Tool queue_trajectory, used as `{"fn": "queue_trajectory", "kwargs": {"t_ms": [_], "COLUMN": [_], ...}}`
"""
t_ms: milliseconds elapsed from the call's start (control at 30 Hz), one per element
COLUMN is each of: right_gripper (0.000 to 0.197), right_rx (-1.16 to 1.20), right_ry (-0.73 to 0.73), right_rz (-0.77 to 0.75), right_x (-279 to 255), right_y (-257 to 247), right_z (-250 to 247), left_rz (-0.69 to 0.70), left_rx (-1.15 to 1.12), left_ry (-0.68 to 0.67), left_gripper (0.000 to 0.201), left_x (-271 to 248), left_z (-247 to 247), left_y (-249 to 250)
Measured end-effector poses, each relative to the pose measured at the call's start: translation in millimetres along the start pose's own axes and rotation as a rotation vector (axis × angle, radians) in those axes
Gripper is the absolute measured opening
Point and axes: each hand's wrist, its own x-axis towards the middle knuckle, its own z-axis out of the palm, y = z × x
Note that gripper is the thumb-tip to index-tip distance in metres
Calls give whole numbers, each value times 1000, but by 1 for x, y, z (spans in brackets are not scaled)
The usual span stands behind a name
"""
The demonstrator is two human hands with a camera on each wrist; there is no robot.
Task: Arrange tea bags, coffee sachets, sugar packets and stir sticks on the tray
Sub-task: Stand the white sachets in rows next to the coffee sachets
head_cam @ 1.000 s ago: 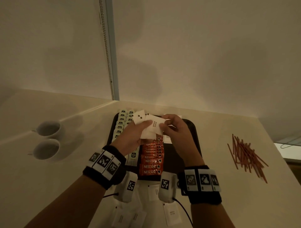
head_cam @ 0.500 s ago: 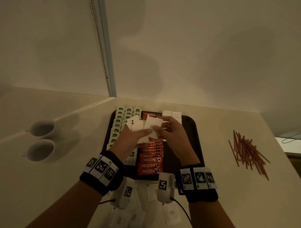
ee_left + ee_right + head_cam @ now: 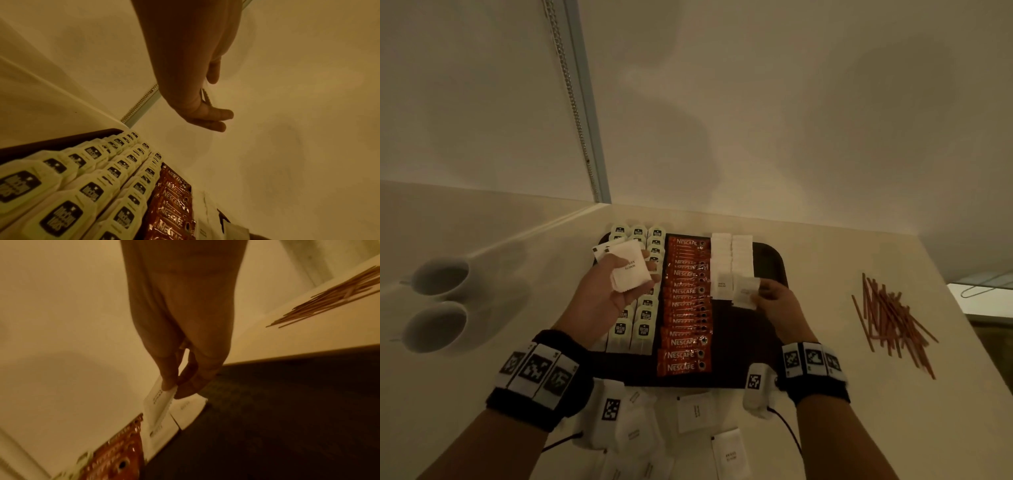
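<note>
A dark tray (image 3: 770, 260) holds rows of green tea bags (image 3: 643, 329), a column of orange coffee sachets (image 3: 686, 308) and two rows of white sugar packets (image 3: 732, 257). My left hand (image 3: 616, 284) hovers over the tea bags and holds a small stack of sugar packets (image 3: 628, 270). My right hand (image 3: 774, 301) pinches one sugar packet (image 3: 745, 293) by its edge, low over the tray beside the near end of the sugar rows; in the right wrist view this packet (image 3: 158, 404) hangs tilted from the fingertips (image 3: 168, 384). Stir sticks (image 3: 890, 318) lie heaped on the counter to the right.
Two white cups (image 3: 438, 301) stand on the counter to the left. Several loose sugar packets (image 3: 695, 411) lie on the counter in front of the tray's near edge. Walls close the corner behind the tray. The tray's right part (image 3: 287, 418) is bare.
The hands, together over the tray's middle before, have parted. My right hand has carried one sugar packet right and down to the sugar rows; my left keeps the stack.
</note>
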Motion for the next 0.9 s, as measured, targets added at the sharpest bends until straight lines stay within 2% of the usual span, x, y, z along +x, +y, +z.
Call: {"fn": "queue_trajectory", "kwargs": {"t_ms": [167, 367, 500, 700, 900], "right_gripper": [28, 16, 16, 22, 15], "right_rx": [-46, -83, -130, -287, -369], "right_ry": [42, 108, 130, 197, 249], "right_rz": [35, 43, 33, 4, -86], "right_x": [11, 25, 30, 33, 28], "right_y": [15, 18, 16, 18, 12], "right_z": [21, 36, 39, 47, 49], "left_rz": [-23, -10, -25, -26, -70], "left_rx": [-29, -15, -27, -39, 79], "left_ry": [-42, -22, -28, -7, 22], "left_gripper": [44, 43, 46, 39, 29], "left_x": [0, -1, -2, -2, 0], "left_z": [-8, -10, -9, -8, -9], "left_y": [-1, -1, 1, 1, -2]}}
